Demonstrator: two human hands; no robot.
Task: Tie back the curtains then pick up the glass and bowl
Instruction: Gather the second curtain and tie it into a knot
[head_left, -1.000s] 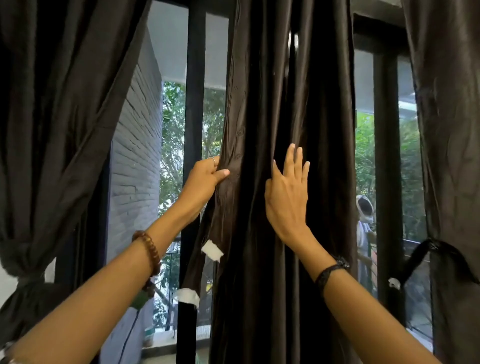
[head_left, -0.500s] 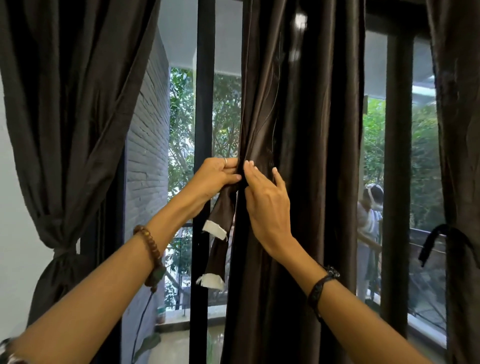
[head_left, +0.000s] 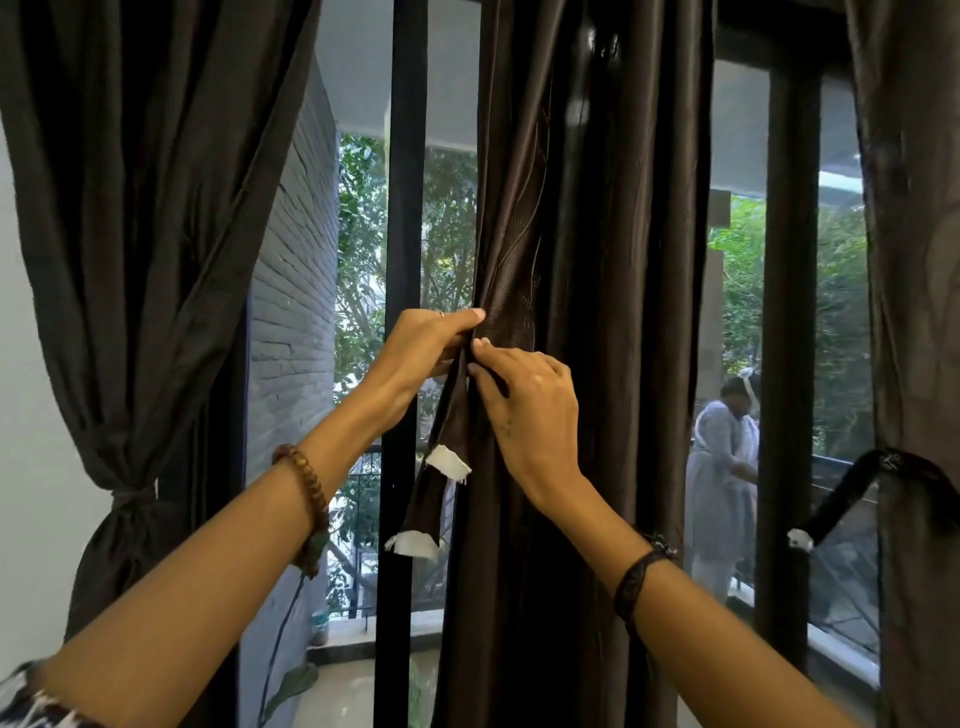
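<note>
Your left hand (head_left: 426, 340) and right hand (head_left: 524, 395) both pinch the tie-back strap (head_left: 441, 447); cinch it snugly around the middle curtain (head_left: 597, 312).

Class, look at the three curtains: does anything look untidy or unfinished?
Yes. The middle curtain hangs loose, untied. Both hands, left and right, pinch its tie strip, whose white ends are frayed. The left curtain is tied.

The middle curtain (head_left: 587, 312) is dark brown cloth with a satin sheen and faint woven lines. Its tie strips (head_left: 441, 483) are the same glossy fabric, ending in frayed white cloth. The left curtain (head_left: 140, 208) looks matt and creased. A wooden bead bracelet (head_left: 306, 499) is smooth; the brick wall (head_left: 296, 291) outside is rough, painted grey.
</note>
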